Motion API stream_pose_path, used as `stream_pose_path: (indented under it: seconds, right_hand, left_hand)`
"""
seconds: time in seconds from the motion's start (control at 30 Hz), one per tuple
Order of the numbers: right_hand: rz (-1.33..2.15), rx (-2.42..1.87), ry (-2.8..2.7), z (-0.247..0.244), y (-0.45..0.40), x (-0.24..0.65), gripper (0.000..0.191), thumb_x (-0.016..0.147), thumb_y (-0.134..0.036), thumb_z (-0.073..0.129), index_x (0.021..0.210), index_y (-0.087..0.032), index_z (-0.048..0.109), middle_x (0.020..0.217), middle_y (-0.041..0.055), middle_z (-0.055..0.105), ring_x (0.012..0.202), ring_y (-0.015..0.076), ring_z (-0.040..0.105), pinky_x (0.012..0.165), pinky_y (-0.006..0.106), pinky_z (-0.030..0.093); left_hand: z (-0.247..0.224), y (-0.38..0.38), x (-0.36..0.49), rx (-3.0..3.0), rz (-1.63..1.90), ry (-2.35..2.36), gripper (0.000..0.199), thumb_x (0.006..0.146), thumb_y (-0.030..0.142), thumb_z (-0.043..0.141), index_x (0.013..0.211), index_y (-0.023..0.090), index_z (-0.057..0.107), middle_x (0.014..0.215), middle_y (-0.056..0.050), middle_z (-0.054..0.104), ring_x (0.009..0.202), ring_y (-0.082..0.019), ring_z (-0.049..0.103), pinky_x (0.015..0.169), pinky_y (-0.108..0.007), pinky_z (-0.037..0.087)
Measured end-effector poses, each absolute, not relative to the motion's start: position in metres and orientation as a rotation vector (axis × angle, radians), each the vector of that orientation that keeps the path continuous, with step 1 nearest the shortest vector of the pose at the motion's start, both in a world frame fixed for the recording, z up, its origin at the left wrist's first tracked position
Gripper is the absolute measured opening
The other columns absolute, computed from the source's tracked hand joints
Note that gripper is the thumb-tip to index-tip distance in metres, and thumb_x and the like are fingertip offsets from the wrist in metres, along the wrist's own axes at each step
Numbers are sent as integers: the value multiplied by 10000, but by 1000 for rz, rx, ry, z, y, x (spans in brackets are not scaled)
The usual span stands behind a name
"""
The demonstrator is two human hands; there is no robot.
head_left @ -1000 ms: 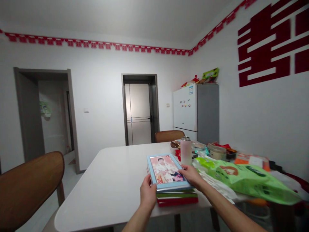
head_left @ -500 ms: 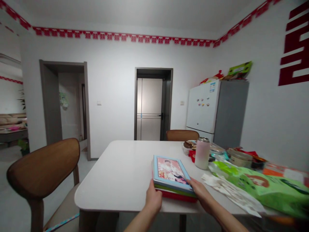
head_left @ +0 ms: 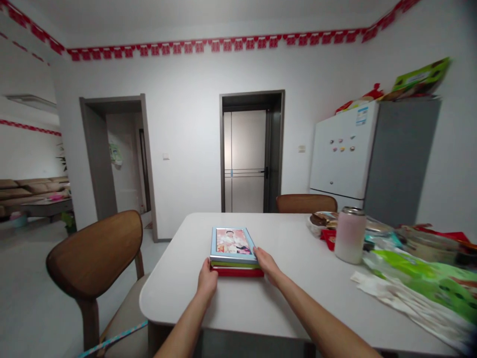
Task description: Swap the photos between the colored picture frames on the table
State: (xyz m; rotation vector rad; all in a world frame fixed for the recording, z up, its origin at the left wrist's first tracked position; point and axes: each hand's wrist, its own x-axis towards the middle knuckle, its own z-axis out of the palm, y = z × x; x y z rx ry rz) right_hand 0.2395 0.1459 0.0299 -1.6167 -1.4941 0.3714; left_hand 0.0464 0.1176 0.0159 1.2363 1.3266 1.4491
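A stack of picture frames lies on the white table [head_left: 171, 278]. On top is a light blue picture frame [head_left: 231, 258] with a photo in it; below it show a green frame [head_left: 238, 265] and a red frame [head_left: 238, 272]. My left hand [head_left: 207, 278] grips the stack's near left corner. My right hand [head_left: 266, 262] holds its right side, thumb by the top frame's edge. The fingers of both hands are partly hidden behind the stack.
To the right stand a pink and white tumbler [head_left: 350, 236], a green plastic pack [head_left: 428, 278], a white cloth [head_left: 406, 303] and several food containers. A wooden chair [head_left: 100, 258] is at the left, another chair [head_left: 306, 203] behind the table. A fridge [head_left: 339, 154] stands at the back right.
Both hands have carried the frame stack left and farther in over the table, and it is turned straighter. The camera view has shifted, so the tumbler and fridge appear farther right.
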Motion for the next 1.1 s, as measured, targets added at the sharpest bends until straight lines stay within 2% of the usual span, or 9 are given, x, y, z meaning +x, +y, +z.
stream_pose_path:
  seconds: [0.13, 0.3, 0.47, 0.7, 0.77, 0.83, 0.9, 0.93, 1.1]
  right_hand:
    - [388, -1596, -1380, 49, 133, 236, 423, 811, -286, 364, 1201, -123, 385, 922, 79, 577, 818, 161, 537, 735, 311, 428]
    - [844, -818, -1343, 104, 73, 197, 664, 724, -255, 424, 1317, -254, 125, 503, -95, 442, 422, 72, 384, 438, 200, 333]
    - [1138, -424, -1138, 138, 24, 178, 696, 659, -174, 463, 1291, -295, 198, 417, -122, 304, 372, 49, 247, 385, 169, 216]
    - [1219, -435, -1048, 125, 23, 191, 667, 656, -172, 500, 1265, -298, 259, 413, -120, 336, 362, 44, 263, 384, 163, 186]
    - [1249, -440, -1007, 123, 26, 193, 490, 675, -233, 500, 1158, -261, 424, 421, -102, 390, 359, 46, 292, 375, 167, 201]
    - [1291, -465, -939, 125, 31, 195, 249, 707, -357, 470, 836, -183, 592, 421, -66, 436, 355, 47, 327, 368, 176, 228]
    - [1349, -515, -908, 128, 35, 197, 413, 725, -481, 409, 503, -149, 518, 380, -42, 424, 319, 41, 314, 344, 180, 214]
    - [1388, -551, -921, 129, 37, 198, 491, 725, -529, 378, 420, -151, 448, 346, -43, 392, 292, 36, 281, 327, 178, 185]
    - [1529, -736, -1079, 132, 37, 193, 612, 696, -669, 255, 347, -171, 320, 267, -66, 266, 233, 28, 172, 302, 174, 82]
  left_hand:
    - [40, 110, 41, 1099, 1587, 1277, 525, 588, 43, 538, 1094, 143, 439, 785, -28, 604, 778, -150, 571, 741, -258, 409]
    - [110, 72, 70, 1133, 1664, 969, 587, 615, 134, 548, 1175, 183, 379, 545, 84, 480, 464, -63, 456, 512, -188, 371]
    - [149, 31, 100, 1155, 1530, 322, 788, 574, 122, 557, 1270, 241, 207, 555, 106, 464, 435, -43, 395, 469, -173, 318]
    - [133, 28, 106, 1107, 1495, 272, 809, 572, 94, 561, 1272, 238, 180, 573, 105, 480, 457, -43, 412, 507, -179, 332]
    - [129, 31, 104, 1023, 1493, 330, 768, 572, 144, 605, 1239, 250, 240, 581, 103, 489, 469, -42, 430, 512, -168, 333]
    - [127, 35, 100, 926, 1462, 430, 561, 595, 276, 635, 1105, 211, 411, 569, 87, 501, 460, -34, 431, 470, -142, 306]
    - [127, 39, 96, 873, 1376, 523, 367, 647, 473, 565, 806, 143, 539, 492, 58, 490, 396, -28, 396, 388, -128, 234]
    - [126, 40, 94, 872, 1317, 555, 434, 673, 562, 487, 652, 131, 530, 434, 45, 467, 352, -28, 366, 353, -131, 186]
    - [125, 42, 92, 888, 1121, 626, 671, 710, 707, 184, 392, 157, 400, 280, 18, 382, 223, -29, 241, 306, -160, 67]
